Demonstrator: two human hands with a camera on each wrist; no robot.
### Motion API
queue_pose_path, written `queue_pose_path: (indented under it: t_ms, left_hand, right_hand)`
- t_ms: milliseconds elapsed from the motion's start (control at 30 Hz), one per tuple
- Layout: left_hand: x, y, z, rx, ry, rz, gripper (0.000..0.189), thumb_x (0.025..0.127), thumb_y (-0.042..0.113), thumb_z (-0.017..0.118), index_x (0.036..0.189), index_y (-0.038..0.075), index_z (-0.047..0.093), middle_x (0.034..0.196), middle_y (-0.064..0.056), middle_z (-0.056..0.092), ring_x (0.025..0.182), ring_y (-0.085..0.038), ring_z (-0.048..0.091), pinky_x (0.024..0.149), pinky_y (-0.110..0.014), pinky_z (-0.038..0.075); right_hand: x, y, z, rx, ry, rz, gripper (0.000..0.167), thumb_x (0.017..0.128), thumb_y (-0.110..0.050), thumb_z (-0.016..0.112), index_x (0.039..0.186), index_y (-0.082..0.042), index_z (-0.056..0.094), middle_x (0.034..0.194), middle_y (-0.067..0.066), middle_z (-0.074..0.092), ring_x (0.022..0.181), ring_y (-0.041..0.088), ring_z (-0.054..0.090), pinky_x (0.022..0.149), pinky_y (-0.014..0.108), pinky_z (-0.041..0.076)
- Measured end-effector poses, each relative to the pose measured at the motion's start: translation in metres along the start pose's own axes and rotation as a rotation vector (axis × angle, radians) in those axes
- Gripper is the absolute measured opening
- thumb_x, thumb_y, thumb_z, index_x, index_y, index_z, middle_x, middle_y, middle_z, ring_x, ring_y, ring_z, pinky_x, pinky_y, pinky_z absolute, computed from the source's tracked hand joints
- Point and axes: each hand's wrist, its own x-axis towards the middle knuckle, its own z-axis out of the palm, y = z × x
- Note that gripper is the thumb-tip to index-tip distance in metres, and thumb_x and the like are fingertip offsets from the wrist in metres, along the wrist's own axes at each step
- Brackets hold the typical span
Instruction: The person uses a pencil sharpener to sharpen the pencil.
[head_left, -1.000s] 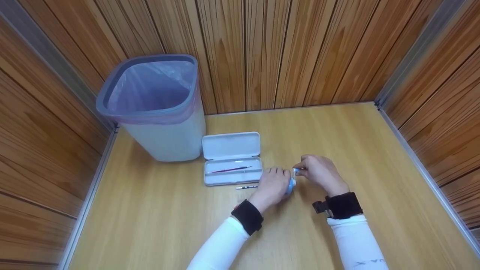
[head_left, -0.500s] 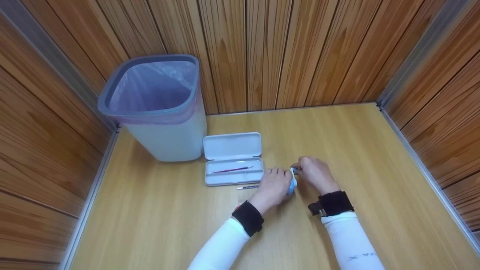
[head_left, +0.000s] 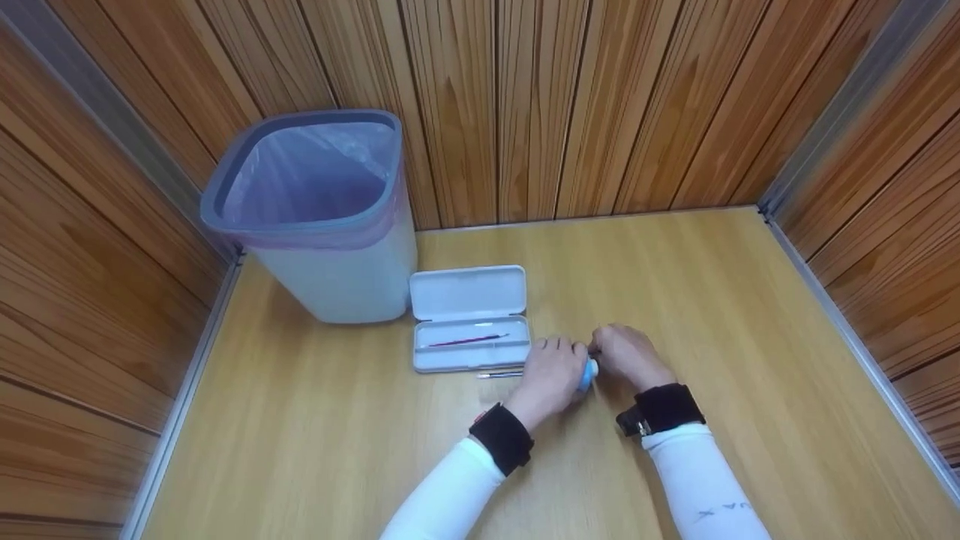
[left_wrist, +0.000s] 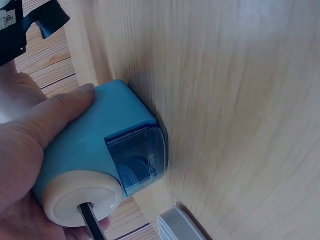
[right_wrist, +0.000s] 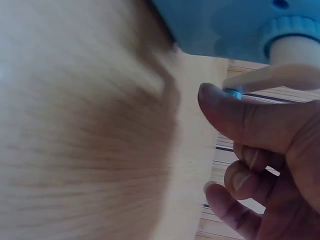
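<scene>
The left hand [head_left: 551, 371] is wrapped around a blue pencil sharpener [left_wrist: 102, 150] standing on the tabletop [head_left: 712, 300] near its middle, a dark pencil [left_wrist: 90, 217] stuck into its white front face. The right hand [head_left: 626, 356] pinches the sharpener's white crank handle [right_wrist: 272, 77] between thumb and curled fingers. Just left lies an open white pencil case [head_left: 469, 319]; a lined trash bin [head_left: 315, 214] stands in the far left corner.

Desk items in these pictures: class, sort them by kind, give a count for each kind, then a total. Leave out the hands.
Waste bins: 1, the grey bin with a liner.
Pencil cases: 1, the open white case.
Sharpeners: 1, the blue crank sharpener.
Pencils or pens: 3, one in the case, one beside it, one in the sharpener.
Total: 6.
</scene>
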Motion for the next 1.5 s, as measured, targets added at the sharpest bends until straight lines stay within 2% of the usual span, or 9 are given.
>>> queue_pose_path:
  t_ms: [300, 533, 733, 1000, 1200, 1500]
  left_hand:
    - [0.000, 0.000, 0.000, -0.009, 0.008, -0.028, 0.049, 0.082, 0.048, 0.073, 0.114, 0.014, 0.059, 0.100, -0.003, 0.061, 0.091, -0.019, 0.056, 0.075, -0.032, 0.045]
    - [-0.001, -0.001, 0.001, -0.016, -0.017, -0.032, 0.053, 0.081, 0.049, 0.074, 0.116, 0.013, 0.058, 0.103, -0.004, 0.061, 0.095, -0.020, 0.057, 0.079, -0.033, 0.045]
    - [-0.002, -0.001, 0.003, 0.015, 0.024, -0.032, 0.057, 0.076, 0.054, 0.077, 0.112, 0.014, 0.058, 0.099, -0.004, 0.061, 0.092, -0.020, 0.058, 0.074, -0.033, 0.044]
    - [-0.002, -0.002, 0.002, 0.002, -0.011, -0.037, 0.057, 0.077, 0.052, 0.077, 0.114, 0.013, 0.057, 0.101, -0.004, 0.061, 0.094, -0.021, 0.057, 0.076, -0.033, 0.044]
    - [-0.001, -0.002, 0.000, 0.007, -0.009, -0.051, 0.057, 0.076, 0.051, 0.078, 0.114, 0.013, 0.058, 0.101, -0.004, 0.061, 0.094, -0.021, 0.057, 0.076, -0.033, 0.045]
    - [-0.002, -0.001, -0.001, 0.010, -0.026, -0.048, 0.056, 0.077, 0.050, 0.078, 0.116, 0.014, 0.058, 0.101, -0.003, 0.061, 0.093, -0.020, 0.057, 0.076, -0.032, 0.045]
  right_hand:
    - [-0.010, -0.003, 0.009, 0.032, -0.058, 0.040, 0.024, 0.084, 0.007, 0.059, 0.070, -0.011, 0.068, 0.059, -0.001, 0.050, 0.054, 0.017, 0.044, 0.053, 0.031, 0.039]
    - [-0.019, -0.007, 0.013, 0.001, -0.017, 0.007, 0.019, 0.086, 0.003, 0.061, 0.072, -0.008, 0.066, 0.059, -0.002, 0.046, 0.053, 0.016, 0.042, 0.051, 0.030, 0.037]
    - [-0.024, -0.008, 0.016, 0.006, 0.030, -0.034, 0.023, 0.080, 0.009, 0.060, 0.066, -0.008, 0.060, 0.058, -0.002, 0.043, 0.052, 0.016, 0.038, 0.049, 0.030, 0.034]
    - [-0.029, -0.010, 0.017, 0.046, -0.016, 0.018, 0.017, 0.079, 0.010, 0.063, 0.072, -0.006, 0.063, 0.060, -0.001, 0.046, 0.054, 0.017, 0.042, 0.052, 0.030, 0.037]
    - [-0.033, -0.011, 0.018, 0.084, -0.018, -0.008, 0.018, 0.082, 0.001, 0.070, 0.070, -0.010, 0.062, 0.061, -0.003, 0.048, 0.055, 0.014, 0.043, 0.053, 0.030, 0.039]
    - [-0.040, -0.012, 0.018, 0.109, -0.020, -0.045, 0.026, 0.073, -0.001, 0.075, 0.060, -0.014, 0.057, 0.057, -0.009, 0.044, 0.052, 0.011, 0.038, 0.049, 0.029, 0.034]
